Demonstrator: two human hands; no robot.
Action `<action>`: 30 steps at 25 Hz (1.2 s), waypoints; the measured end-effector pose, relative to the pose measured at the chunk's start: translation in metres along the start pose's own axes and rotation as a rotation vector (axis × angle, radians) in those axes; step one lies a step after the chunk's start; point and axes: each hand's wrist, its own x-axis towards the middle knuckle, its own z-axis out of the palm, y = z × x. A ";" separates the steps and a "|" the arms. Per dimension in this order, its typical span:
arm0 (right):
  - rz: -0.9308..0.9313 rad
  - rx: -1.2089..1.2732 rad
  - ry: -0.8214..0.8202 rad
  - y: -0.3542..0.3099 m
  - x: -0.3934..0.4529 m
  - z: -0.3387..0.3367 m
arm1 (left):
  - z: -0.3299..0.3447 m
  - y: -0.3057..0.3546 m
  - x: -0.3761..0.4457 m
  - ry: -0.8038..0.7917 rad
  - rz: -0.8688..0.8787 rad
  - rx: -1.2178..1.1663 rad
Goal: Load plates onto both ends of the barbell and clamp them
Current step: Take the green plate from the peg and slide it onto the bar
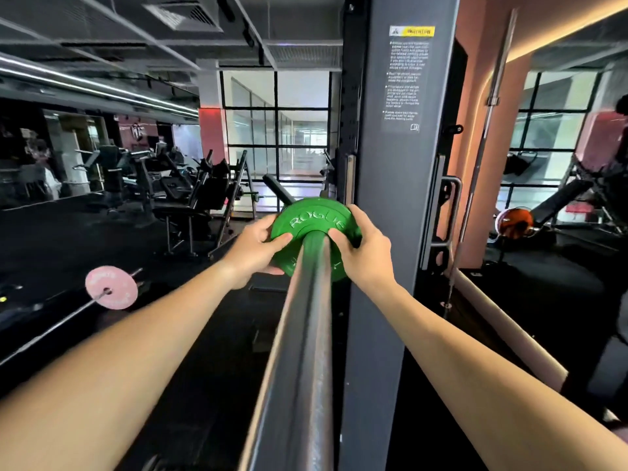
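A steel barbell sleeve (pixel 302 334) runs from the bottom centre of the view away from me. A small green plate (pixel 312 220) marked ROGUE sits on the sleeve, far along it, beside the rack upright. My left hand (pixel 258 249) grips the plate's left edge, thumb on its face. My right hand (pixel 365 246) grips its right edge the same way. No clamp is visible on the sleeve.
A grey rack upright (pixel 390 198) with a warning label stands just right of the sleeve. A pink plate (pixel 111 287) sits on another bar at the left. An upright bar (pixel 489 103) leans at the right by a mirror. Gym machines (pixel 190 188) fill the background.
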 end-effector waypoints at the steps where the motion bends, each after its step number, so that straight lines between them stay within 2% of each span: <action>1: 0.021 -0.022 0.000 -0.003 0.000 -0.001 | -0.004 0.000 0.002 -0.033 -0.001 0.004; 5: 0.136 -0.156 -0.046 -0.021 0.003 -0.008 | -0.008 0.009 -0.003 -0.088 -0.019 0.039; 8: 0.191 -0.253 -0.075 -0.046 0.002 -0.027 | -0.011 0.034 -0.009 0.000 -0.042 0.143; 10: 0.189 -0.265 -0.069 -0.065 -0.002 -0.049 | -0.017 0.066 -0.019 0.057 0.014 0.232; 15: 0.152 -0.306 -0.130 -0.097 -0.037 -0.127 | 0.004 0.172 -0.075 -0.008 0.156 0.366; 18: 0.111 -0.351 -0.159 -0.106 -0.078 -0.188 | 0.048 0.222 -0.118 -0.042 0.240 0.422; 22: 0.141 -0.385 -0.133 -0.101 -0.153 -0.305 | 0.144 0.273 -0.191 -0.131 0.309 0.384; 30: 0.257 -0.519 -0.004 -0.081 -0.235 -0.499 | 0.306 0.293 -0.273 -0.388 0.326 0.376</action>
